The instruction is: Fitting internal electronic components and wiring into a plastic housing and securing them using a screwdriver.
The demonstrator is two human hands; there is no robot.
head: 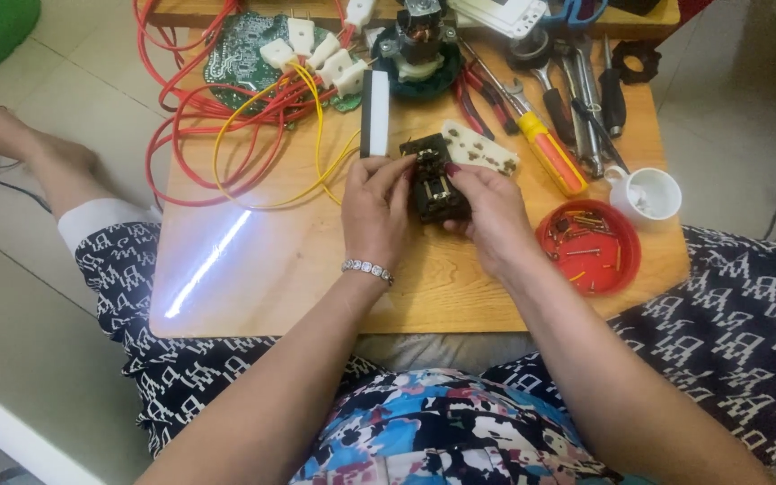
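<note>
Over the middle of a low wooden table [262, 269], both my hands grip a small black electrical part [434, 180] with brass contacts. My left hand [375, 208], with a beaded bracelet at the wrist, holds its left side, fingertips at the top. My right hand [489, 216] closes on its right side, thumb pressing near the top. A cream perforated plate [480, 149] lies just behind the part.
A red lid of screws [588, 245] sits at my right, a white cup [647, 194] beyond it. A yellow-handled screwdriver [550, 153], pliers and wrenches lie at the back right. Red and yellow wires [226, 117], a green circuit board [244, 49] and white connectors fill the back left.
</note>
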